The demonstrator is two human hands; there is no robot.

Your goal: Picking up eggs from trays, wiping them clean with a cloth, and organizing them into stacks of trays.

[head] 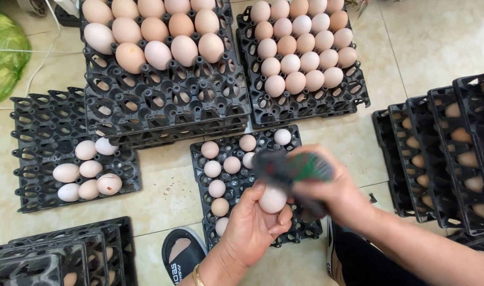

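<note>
Matt smooth-shelled egg [272, 199]; black plastic tray [236, 182]

Left hand [252, 222] cups a pale egg [272, 199], fingers curled around its lower half. Right hand [326, 185] holds a blurred dark-and-green object [292, 168] just above the egg; its kind cannot be told. Both hands sit over a black egg tray [305, 229] on the tiled floor [168, 196], part-filled with pale eggs. Fuller stacked trays [168, 100] lie beyond. A tray at left [41, 132] carries seven eggs, one cracked [109, 184]. A sandal [181, 254] lies near the left wrist.
</note>
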